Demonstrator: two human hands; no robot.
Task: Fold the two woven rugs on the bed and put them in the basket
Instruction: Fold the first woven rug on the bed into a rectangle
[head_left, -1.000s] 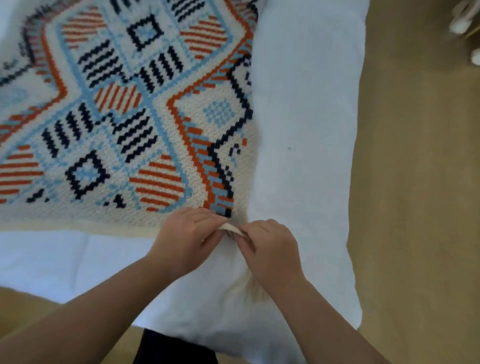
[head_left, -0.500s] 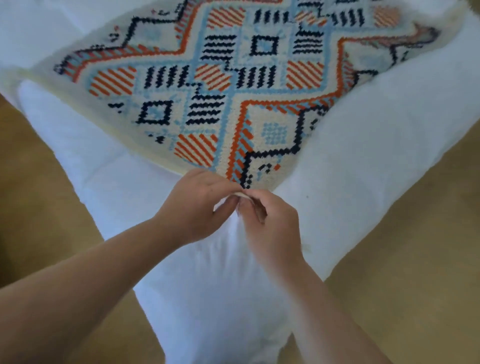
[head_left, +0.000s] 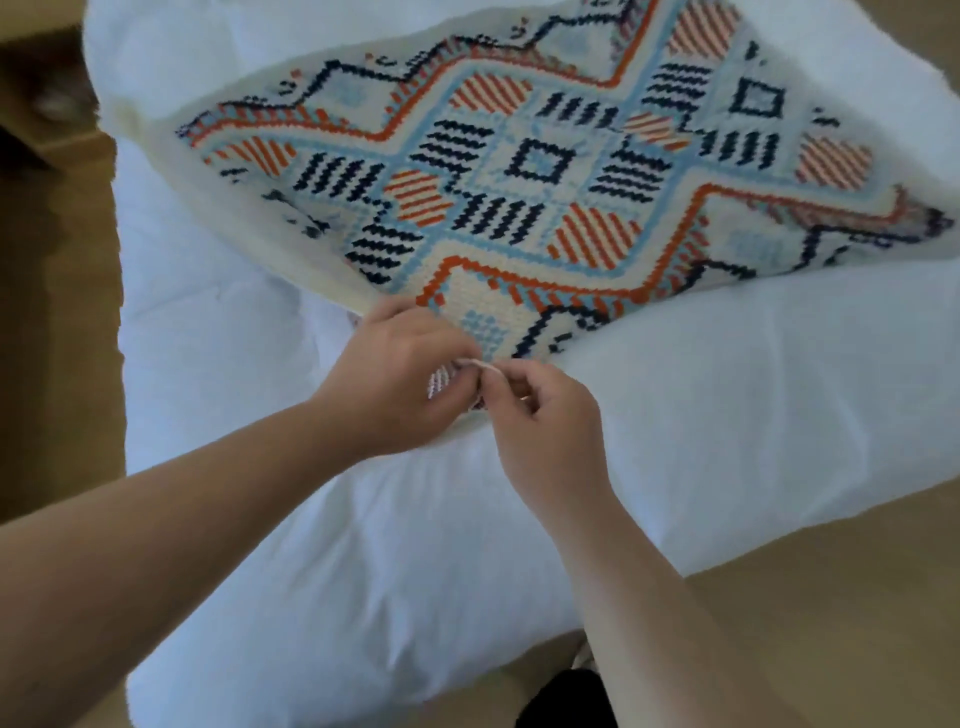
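Observation:
A cream woven rug (head_left: 519, 171) with orange, light blue and navy geometric patterns lies across the white bed (head_left: 363, 545). Its near corner is lifted off the bedding. My left hand (head_left: 400, 379) grips that corner from the left, and a bit of patterned fabric shows under its fingers. My right hand (head_left: 540, 415) pinches the cream edge of the same corner right beside it. The two hands touch at the fingertips. A second rug and a basket are not in view.
Tan floor (head_left: 831, 597) surrounds the bed's corner on the right and front. A dark wooden piece of furniture (head_left: 41, 104) stands at the upper left. Something black (head_left: 561, 701) shows at the bottom edge.
The view has swung so the rug now stretches to the upper right. Both hands keep hold of the near corner and have lifted it, exposing some of the rug's underside.

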